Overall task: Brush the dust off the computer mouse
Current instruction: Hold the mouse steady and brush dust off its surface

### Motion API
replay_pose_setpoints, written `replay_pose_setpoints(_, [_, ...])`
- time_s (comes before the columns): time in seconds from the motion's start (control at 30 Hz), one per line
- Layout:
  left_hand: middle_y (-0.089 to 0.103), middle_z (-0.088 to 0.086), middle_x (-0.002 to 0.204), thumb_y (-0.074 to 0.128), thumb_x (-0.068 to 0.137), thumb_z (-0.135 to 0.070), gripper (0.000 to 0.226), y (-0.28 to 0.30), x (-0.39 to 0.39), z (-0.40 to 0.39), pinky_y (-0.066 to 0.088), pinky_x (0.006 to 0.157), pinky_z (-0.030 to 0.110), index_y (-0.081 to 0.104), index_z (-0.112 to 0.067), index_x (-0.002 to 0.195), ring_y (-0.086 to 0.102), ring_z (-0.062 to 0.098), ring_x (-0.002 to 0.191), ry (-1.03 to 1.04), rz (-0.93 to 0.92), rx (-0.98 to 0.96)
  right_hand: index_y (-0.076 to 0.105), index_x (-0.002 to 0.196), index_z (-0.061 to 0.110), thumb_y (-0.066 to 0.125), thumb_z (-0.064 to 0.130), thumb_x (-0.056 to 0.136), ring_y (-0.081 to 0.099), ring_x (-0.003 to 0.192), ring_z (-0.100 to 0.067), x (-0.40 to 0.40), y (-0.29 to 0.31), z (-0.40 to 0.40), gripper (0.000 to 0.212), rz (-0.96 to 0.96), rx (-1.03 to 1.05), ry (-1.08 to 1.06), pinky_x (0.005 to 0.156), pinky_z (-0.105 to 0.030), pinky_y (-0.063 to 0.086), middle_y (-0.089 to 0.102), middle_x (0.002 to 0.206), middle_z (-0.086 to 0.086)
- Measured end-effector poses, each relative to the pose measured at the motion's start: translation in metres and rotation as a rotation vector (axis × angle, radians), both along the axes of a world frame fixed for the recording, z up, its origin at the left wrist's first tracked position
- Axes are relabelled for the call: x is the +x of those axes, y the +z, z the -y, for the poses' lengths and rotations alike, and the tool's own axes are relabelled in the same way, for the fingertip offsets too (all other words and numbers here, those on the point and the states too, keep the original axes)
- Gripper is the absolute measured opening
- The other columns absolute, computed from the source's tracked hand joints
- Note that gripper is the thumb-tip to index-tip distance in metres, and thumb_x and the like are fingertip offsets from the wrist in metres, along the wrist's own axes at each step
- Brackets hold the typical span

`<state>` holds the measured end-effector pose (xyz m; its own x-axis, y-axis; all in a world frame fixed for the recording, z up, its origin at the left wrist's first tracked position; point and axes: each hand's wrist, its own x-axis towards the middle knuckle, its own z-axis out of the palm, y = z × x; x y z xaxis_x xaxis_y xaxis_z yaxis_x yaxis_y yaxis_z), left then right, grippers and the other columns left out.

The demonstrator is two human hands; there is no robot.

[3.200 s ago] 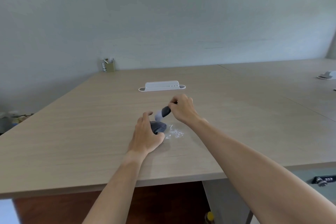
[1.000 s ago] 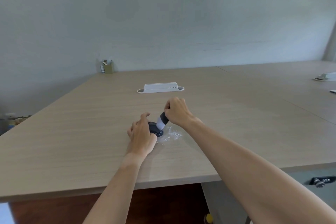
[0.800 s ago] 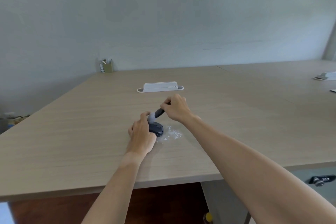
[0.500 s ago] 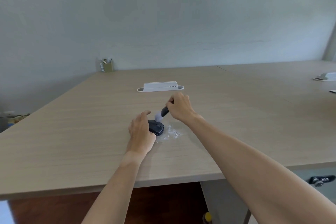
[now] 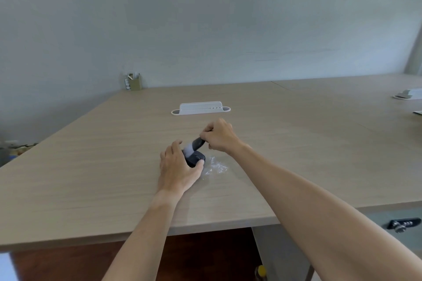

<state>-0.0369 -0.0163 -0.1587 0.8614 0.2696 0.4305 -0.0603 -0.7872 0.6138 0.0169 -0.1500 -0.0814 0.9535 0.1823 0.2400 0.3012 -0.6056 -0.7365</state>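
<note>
Partly hidden mouse (image 5: 196,159) under left hand (image 5: 177,170)

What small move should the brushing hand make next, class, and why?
Probably a short stroke toward the person along the mouse. The right hand has the brush bristles on its far end, the left hand steadies it, and its near part looks unswept.

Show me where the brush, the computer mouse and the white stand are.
brush (image 5: 198,142): head view, on its dark handle.
computer mouse (image 5: 196,158): head view, on its dark top.
white stand (image 5: 201,107): head view, on its front face.
</note>
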Motion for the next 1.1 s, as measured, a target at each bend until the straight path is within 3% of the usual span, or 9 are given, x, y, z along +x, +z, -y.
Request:
replay_pose_setpoints(0.13, [0.049,0.000,0.133,0.069,0.074,-0.038,0.077,0.001,-0.002,-0.001,0.039,0.103,0.037,0.034,-0.017,0.139,0.035,0.021,0.131,-0.027,-0.001,-0.047,0.071,0.081,-0.006,0.053,-0.001,0.084,0.066,0.079,-0.034,0.007,-0.003,0.000,0.020,0.070,-0.157,-0.048,0.068,-0.038,0.057,0.072,0.087,-0.022])
replay_pose_setpoints(0.3, [0.055,-0.005,0.125,0.061,0.067,-0.032,0.076,-0.002,0.002,-0.003,0.039,0.099,0.032,0.034,-0.021,0.137,0.040,0.018,0.127,-0.065,-0.026,-0.103,0.071,0.073,-0.001,0.050,0.003,0.086,0.056,0.066,-0.022,0.002,-0.001,-0.002,0.025,0.101,0.045,-0.068,0.054,-0.025,0.045,0.072,0.078,-0.014])
replay_pose_setpoints(0.4, [0.051,-0.005,0.128,0.061,0.069,-0.030,0.073,-0.001,0.002,-0.002,0.038,0.091,0.029,0.034,-0.021,0.136,0.042,0.019,0.124,-0.083,-0.020,-0.092,0.068,0.067,0.009,0.057,0.008,0.086,0.061,0.072,-0.026,-0.002,-0.003,-0.007,0.022,0.007,0.107,-0.007,0.069,-0.038,0.057,0.072,0.083,-0.019])
replay_pose_setpoints(0.5, [0.053,-0.008,0.117,0.063,0.071,-0.025,0.077,0.000,0.000,-0.002,0.036,0.090,0.027,0.030,-0.021,0.140,0.046,0.018,0.120,-0.081,-0.028,-0.123,0.070,0.074,-0.002,0.054,0.001,0.083,0.064,0.079,-0.034,0.003,-0.008,-0.005,0.019,0.032,-0.040,-0.045,0.071,-0.041,0.058,0.071,0.084,-0.021])
replay_pose_setpoints(0.57, [0.060,-0.011,0.114,0.062,0.067,-0.034,0.080,0.001,0.000,-0.002,0.037,0.097,0.031,0.029,-0.022,0.139,0.046,0.018,0.123,-0.060,-0.017,-0.097,0.066,0.073,-0.005,0.048,-0.003,0.078,0.065,0.079,-0.037,0.005,-0.010,-0.003,0.019,0.094,-0.064,-0.112,0.069,-0.045,0.059,0.070,0.080,-0.019])
replay_pose_setpoints(0.73, [0.050,0.000,0.133,0.072,0.062,-0.054,0.098,0.001,0.001,0.001,0.033,0.104,0.038,0.027,-0.019,0.142,0.042,0.026,0.128,0.044,-0.018,-0.016,0.069,0.065,0.006,0.052,0.004,0.084,0.058,0.068,-0.019,-0.006,-0.004,-0.009,0.027,0.094,0.129,-0.057,0.060,-0.022,0.048,0.064,0.054,0.012])
replay_pose_setpoints(0.87, [0.052,0.003,0.131,0.073,0.065,-0.046,0.097,0.000,0.002,-0.001,0.035,0.104,0.039,0.024,-0.015,0.144,0.044,0.027,0.127,0.012,-0.013,-0.034,0.066,0.060,0.015,0.056,0.004,0.085,0.060,0.067,-0.025,-0.003,-0.007,-0.009,0.029,0.019,-0.003,0.034,0.065,-0.036,0.056,0.070,0.072,-0.008])
replay_pose_setpoints(0.97, [0.056,-0.001,0.126,0.072,0.064,-0.041,0.098,0.000,0.003,-0.001,0.037,0.104,0.039,0.024,-0.015,0.144,0.046,0.025,0.125,-0.010,-0.003,-0.051,0.067,0.066,0.004,0.051,0.000,0.083,0.064,0.074,-0.031,0.003,-0.008,-0.006,0.024,0.111,-0.091,-0.064,0.067,-0.040,0.058,0.071,0.080,-0.015])
replay_pose_setpoints(1.1, [0.056,-0.004,0.125,0.068,0.062,-0.045,0.095,0.001,0.002,-0.002,0.037,0.104,0.041,0.025,-0.020,0.143,0.047,0.024,0.123,-0.022,-0.022,-0.051,0.069,0.064,0.002,0.052,0.002,0.084,0.058,0.064,-0.022,-0.003,-0.002,-0.010,0.026,0.127,0.079,-0.072,0.061,-0.033,0.053,0.067,0.051,0.011])
